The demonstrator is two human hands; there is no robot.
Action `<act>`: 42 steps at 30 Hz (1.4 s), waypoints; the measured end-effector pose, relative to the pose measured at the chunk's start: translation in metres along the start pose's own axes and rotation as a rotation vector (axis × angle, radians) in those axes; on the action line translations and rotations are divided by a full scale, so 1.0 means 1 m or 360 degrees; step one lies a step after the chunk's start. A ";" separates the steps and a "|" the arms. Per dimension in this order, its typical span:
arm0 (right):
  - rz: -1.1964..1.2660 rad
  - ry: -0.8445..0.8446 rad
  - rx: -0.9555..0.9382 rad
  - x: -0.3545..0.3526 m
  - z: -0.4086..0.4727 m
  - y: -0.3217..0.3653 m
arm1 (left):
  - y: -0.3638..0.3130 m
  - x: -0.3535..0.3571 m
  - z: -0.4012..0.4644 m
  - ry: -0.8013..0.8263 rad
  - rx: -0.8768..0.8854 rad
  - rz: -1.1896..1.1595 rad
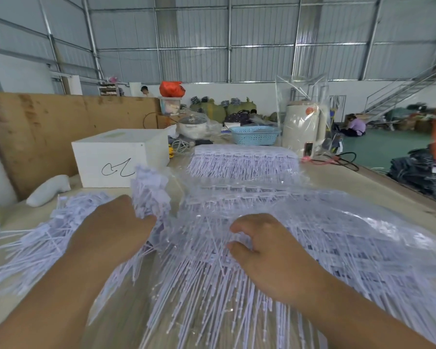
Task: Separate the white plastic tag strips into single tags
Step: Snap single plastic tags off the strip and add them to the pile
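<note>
Your left hand (111, 230) grips a bunch of white tag strips (150, 192), the fingers curled round its lower end so the bunch stands up above your knuckles. Your right hand (269, 250) rests on the big spread of tag strips (212, 285) in front of you, with the fingers bent and the fingertips (237, 226) pressing into the strips; you cannot tell from here whether they pinch 1 strip or only press down.

That spread lies partly under a clear plastic bag (350, 222) that covers the right side of the table (10, 217). A loose heap of single tags (43, 235) lies to your left, just beside the left hand. A neat stack of strips (242, 159) sits farther back, beyond the bag.

Behind the heap stands a white box (111, 157) with a black handwritten scrawl on its front; it is not readable as letters. A blue basket (254, 134) and a cream appliance (305, 127) wrapped in clear plastic stand at the far end. No other writing can be read.
</note>
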State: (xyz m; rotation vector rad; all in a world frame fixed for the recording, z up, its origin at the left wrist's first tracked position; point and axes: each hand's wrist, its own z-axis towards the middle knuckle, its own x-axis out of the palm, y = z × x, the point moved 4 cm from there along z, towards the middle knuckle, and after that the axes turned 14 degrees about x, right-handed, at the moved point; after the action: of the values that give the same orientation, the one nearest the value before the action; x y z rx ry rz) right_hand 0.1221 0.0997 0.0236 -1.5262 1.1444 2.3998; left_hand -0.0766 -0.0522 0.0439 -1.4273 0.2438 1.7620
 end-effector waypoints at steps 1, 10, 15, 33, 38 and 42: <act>-0.0082 -0.0021 -0.0034 0.001 0.001 -0.001 | 0.002 0.002 0.000 0.0026 -0.0008 0.0090; -0.0566 -0.0035 -0.0030 0.008 0.005 -0.005 | -0.047 -0.008 -0.022 -0.0505 0.0536 0.0129; -0.0566 -0.0078 0.0000 0.005 0.004 -0.002 | -0.090 0.021 -0.045 -0.0107 0.1111 -0.0278; -0.0556 -0.0150 -0.0034 0.013 0.007 -0.007 | -0.082 0.055 -0.027 -0.0075 0.0631 0.0300; -0.0565 -0.0196 -0.0051 0.013 0.007 -0.006 | -0.082 0.052 -0.027 -0.0167 0.0682 0.0223; -0.0562 -0.0291 -0.0100 0.010 0.008 -0.002 | -0.075 0.058 -0.023 -0.0065 0.0614 -0.0130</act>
State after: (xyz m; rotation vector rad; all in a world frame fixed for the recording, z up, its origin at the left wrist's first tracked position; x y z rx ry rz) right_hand 0.1119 0.1023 0.0161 -1.3553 0.7028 2.2919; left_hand -0.0087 0.0089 0.0102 -1.1073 0.4696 1.5736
